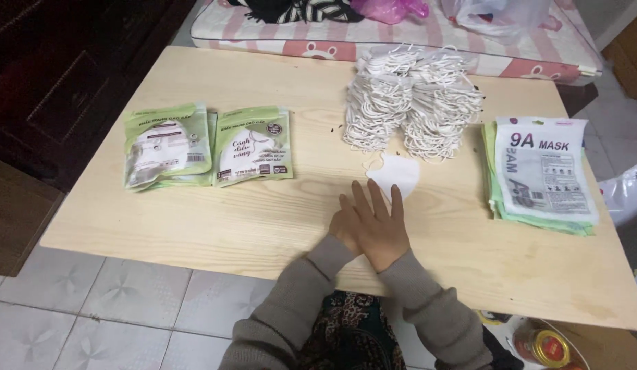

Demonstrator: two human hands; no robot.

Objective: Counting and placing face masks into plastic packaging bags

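My right hand (pixel 376 226) lies flat, palm down, on the light wooden table (pixel 195 226), fingers spread and pointing away from me. Its fingertips reach the near edge of a single white face mask (pixel 395 175). My left hand (pixel 340 229) is mostly hidden under the right hand, with only its edge showing. Neither hand grips anything that I can see. Just beyond the single mask stands a tall pile of white masks (pixel 411 99) with looped ear strings.
A stack of flat mask pouches (pixel 541 171), white on top and green below, lies at the right. Two green filled packs (pixel 167 144) (pixel 253 144) lie at the left. A pink striped mattress (pixel 414 38) borders the far edge. A tin (pixel 544 346) sits on the floor.
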